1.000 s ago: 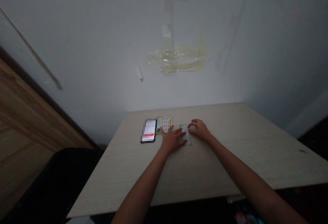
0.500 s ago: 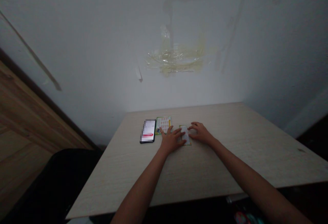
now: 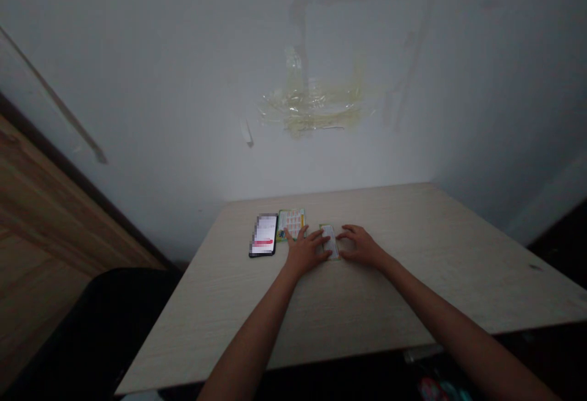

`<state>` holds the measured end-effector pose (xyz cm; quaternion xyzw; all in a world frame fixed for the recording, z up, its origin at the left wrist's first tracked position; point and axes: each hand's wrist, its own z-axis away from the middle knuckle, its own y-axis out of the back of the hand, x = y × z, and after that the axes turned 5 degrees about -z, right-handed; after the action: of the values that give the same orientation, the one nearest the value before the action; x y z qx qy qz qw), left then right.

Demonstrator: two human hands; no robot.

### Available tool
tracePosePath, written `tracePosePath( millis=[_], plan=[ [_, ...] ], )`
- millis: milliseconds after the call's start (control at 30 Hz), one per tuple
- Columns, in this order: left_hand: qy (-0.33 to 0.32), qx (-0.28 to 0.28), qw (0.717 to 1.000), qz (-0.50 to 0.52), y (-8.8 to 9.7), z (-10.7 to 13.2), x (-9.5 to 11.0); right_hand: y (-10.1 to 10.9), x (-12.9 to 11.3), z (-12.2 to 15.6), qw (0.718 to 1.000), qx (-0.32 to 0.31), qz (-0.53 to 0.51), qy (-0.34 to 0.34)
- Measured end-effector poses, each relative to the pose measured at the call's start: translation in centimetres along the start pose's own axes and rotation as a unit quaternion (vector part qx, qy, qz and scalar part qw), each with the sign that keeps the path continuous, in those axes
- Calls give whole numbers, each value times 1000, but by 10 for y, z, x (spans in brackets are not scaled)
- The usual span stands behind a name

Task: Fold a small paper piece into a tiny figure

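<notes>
A small printed paper (image 3: 331,243), whitish with a green edge, lies flat on the table between my hands. My left hand (image 3: 304,253) is spread, some fingertips resting on the paper's left side. Its thumb and a finger reach over the lower edge of a colourful printed sheet (image 3: 292,220), which has rows of small pictures and a green and yellow border. At the paper's right edge, my right hand (image 3: 362,246) has its fingers apart and bent, the tips at or touching that edge. Its fingers hold nothing that I can see.
Left of the printed sheet lies a phone (image 3: 263,235) with a lit, partly pixelated screen. The pale wooden table (image 3: 367,321) meets a grey wall with old clear tape (image 3: 316,107). A black chair (image 3: 110,309) stands at the left, by wooden panelling (image 3: 41,205).
My right hand has shifted slightly down, its fingers now lower along the paper's right edge. The left hand stays in place on the paper.
</notes>
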<state>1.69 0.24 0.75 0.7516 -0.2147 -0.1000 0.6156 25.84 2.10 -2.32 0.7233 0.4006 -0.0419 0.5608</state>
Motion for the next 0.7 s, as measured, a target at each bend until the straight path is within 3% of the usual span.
tracePosePath(
  millis=[700],
  plan=[
    [13,-22,999,-22,4,0,3,7,-11,12,1000,-5,-7,0]
  ],
)
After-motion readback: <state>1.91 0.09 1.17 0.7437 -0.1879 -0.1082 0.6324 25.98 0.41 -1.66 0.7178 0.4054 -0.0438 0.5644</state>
